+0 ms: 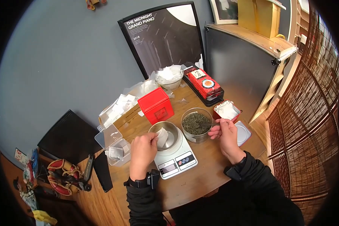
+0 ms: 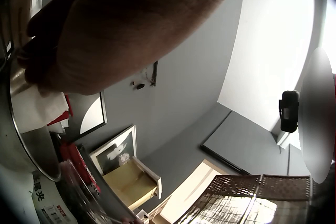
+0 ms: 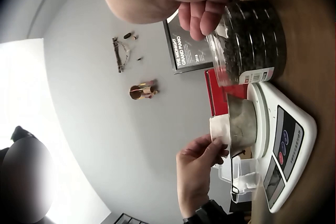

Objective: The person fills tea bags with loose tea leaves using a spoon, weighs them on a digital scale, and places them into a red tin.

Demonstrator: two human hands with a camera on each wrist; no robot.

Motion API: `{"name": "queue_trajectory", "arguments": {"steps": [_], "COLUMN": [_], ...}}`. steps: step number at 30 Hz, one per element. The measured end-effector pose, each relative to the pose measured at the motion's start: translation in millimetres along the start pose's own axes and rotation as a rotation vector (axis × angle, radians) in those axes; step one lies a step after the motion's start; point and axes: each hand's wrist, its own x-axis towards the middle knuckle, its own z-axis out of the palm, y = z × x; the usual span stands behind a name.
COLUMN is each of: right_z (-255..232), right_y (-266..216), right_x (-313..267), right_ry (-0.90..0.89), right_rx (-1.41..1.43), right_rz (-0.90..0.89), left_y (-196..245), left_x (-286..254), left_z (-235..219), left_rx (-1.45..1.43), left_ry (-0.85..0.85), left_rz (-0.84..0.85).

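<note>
Where the head view looks down, the left hand (image 1: 142, 152), fingers curled, pinches a white pouch (image 1: 162, 138) over a metal bowl (image 1: 173, 132) on a scale (image 1: 179, 160); the jar (image 1: 197, 139) of dried leaves (image 1: 193, 122) stands just right of the bowl, nearer the right hand (image 1: 227, 136), which grips a dark utensil (image 1: 210, 124), its long axis running leftward into the jar; the left wrist view shows the pouch beside the bowl's rim; the right wrist view shows thumb and finger pinching it at the bowl's mouth, the jar lying between pouch and right hand, the utensil unclear.
</note>
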Motion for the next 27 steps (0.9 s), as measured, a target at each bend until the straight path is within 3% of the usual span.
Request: {"name": "queue_trajectory", "arguments": {"steps": [27], "right_z": [-3.4], "right_y": [-11.4], "right_x": [-13.7], "right_ry": [-0.029], "right_rx": [0.159], "right_rz": [-0.049], "left_y": [2.0], "left_x": [0.1], "left_z": [18.9], "left_rx": [-0.041], "left_ry": [-0.012], "left_rz": [0.121]}}
